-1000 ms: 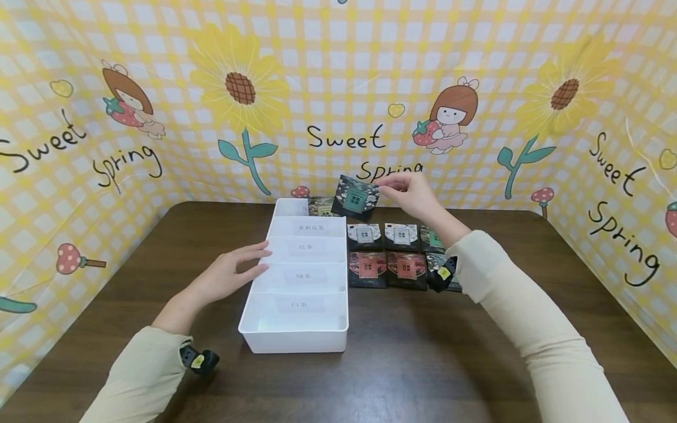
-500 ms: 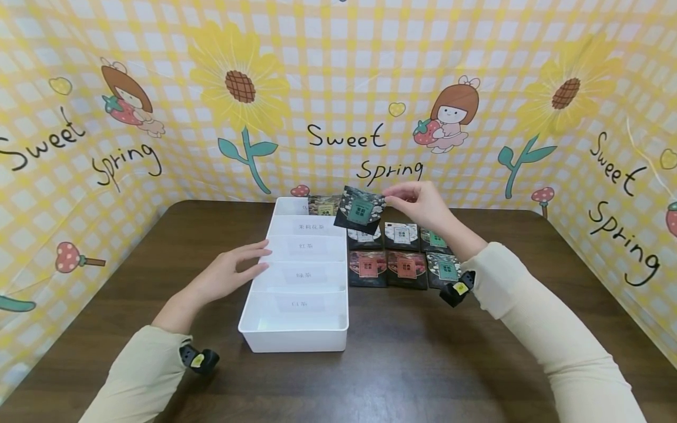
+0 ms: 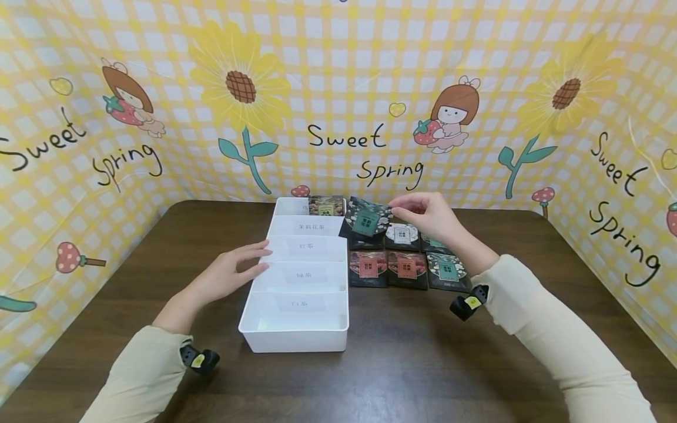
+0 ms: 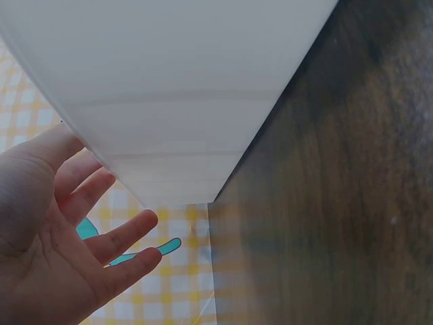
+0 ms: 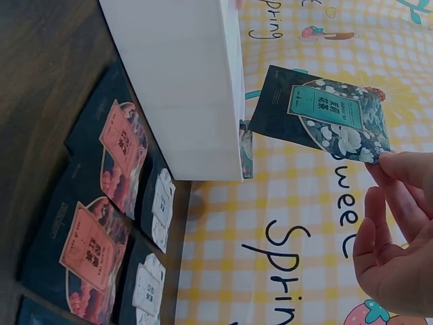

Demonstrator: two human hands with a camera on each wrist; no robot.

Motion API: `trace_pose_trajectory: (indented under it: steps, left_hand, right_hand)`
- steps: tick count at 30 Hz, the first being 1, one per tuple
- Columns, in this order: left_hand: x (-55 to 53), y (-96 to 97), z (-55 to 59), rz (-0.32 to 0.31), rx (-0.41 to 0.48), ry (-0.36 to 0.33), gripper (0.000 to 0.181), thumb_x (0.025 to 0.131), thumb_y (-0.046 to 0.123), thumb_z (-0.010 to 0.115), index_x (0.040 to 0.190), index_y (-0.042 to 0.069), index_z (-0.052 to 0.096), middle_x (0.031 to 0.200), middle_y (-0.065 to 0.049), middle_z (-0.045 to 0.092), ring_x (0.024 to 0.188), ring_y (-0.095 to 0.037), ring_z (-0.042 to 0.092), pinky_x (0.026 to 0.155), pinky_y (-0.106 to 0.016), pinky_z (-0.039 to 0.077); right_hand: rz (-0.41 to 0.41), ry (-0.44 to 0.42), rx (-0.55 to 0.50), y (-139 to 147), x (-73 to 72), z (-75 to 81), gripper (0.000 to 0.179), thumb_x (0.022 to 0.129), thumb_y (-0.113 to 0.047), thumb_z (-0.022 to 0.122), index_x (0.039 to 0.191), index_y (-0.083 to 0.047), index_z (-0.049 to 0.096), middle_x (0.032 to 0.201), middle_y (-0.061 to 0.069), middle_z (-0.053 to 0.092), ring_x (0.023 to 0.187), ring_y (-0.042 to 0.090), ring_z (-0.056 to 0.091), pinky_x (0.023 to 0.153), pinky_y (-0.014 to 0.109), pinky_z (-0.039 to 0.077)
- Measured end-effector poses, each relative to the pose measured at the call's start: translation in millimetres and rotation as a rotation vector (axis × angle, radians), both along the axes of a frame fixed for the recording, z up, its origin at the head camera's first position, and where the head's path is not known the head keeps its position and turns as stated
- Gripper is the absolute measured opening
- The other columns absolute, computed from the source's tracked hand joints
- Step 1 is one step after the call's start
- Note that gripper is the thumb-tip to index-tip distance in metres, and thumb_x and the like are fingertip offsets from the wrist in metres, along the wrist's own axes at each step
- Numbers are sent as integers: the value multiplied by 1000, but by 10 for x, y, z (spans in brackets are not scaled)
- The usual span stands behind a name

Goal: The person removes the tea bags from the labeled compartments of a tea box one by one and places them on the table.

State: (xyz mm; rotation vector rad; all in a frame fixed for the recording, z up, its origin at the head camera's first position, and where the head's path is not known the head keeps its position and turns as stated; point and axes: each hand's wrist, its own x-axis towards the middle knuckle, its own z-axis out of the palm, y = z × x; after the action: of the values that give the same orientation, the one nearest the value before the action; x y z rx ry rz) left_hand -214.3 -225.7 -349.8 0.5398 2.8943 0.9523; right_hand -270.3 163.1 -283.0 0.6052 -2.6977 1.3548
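Note:
My right hand (image 3: 431, 217) pinches the corner of a dark tea sachet (image 3: 367, 222) with a teal label and white flowers. In the head view this sachet overlaps the right rim of a white divided box (image 3: 298, 342) and the back-row sachets. The right wrist view shows the pinched tea sachet (image 5: 325, 112) raised above the box rim, tilted. My left hand (image 3: 227, 271) touches the box's left side with its fingertips. Its fingers look relaxed in the left wrist view. A tea sachet with a yellowish label (image 3: 325, 205) stands in the rearmost compartment.
Right of the box lie red-label sachets (image 3: 368, 269), a teal-label sachet (image 3: 447, 271), a white-label sachet (image 3: 401, 235) and a partly hidden green-label sachet (image 3: 435, 241). Paper labels mark the box's compartments. A yellow checked cloth (image 3: 338, 76) rises behind the wooden table (image 3: 402, 364).
My right hand has brought the pinched tea sachet down, rightward and nearer me, from behind the box to its right rim. My left hand has stayed at the box.

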Motion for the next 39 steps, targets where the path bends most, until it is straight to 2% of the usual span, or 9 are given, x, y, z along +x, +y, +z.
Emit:
trace_pose_trajectory:
  steps: [4,10,17,27,34,39]
  left_hand:
    - [0,-1,-5,0,1,5,47,94,32,54,134,6,50,149,-15,37,138,-39,31,108,-58,31]
    - [23,2,16,-1,0,15,47,94,33,54,133,5,51,148,-16,37,137,-39,32,108,-58,31]
    - [32,-5,23,-15,5,13,47,94,31,55,133,6,51,148,-17,38,137,-41,32,107,-59,31]
    - [21,-14,9,-17,4,24,46,94,31,55,132,6,52,147,-16,38,136,-40,33,107,-58,32]
    - [8,-8,-9,-16,9,24,46,94,31,55,132,7,52,148,-16,39,137,-39,33,107,-58,32]
    - [10,-17,-8,-14,4,26,46,94,32,55,132,6,52,147,-16,39,136,-40,33,107,-58,31]
  right_hand:
    - [3,-1,1,44,57,-31,24,91,-22,61,109,-7,69,107,13,69,70,4,57,64,23,48]
    - [0,-12,9,115,119,-94,24,91,-22,61,107,-7,69,104,14,69,67,6,54,62,21,46]
    - [-10,-46,13,201,190,-211,24,91,-23,61,107,-7,69,105,14,69,71,4,57,64,20,47]
    - [25,-81,-9,260,289,-405,24,89,-17,63,108,-4,68,104,17,69,74,3,61,66,24,52]
    - [60,-137,-27,265,356,-567,21,88,-14,63,105,-3,69,97,24,68,65,3,59,60,25,52]
    - [106,-182,-32,244,399,-676,20,90,-12,62,105,-2,68,95,22,70,74,11,67,67,31,56]
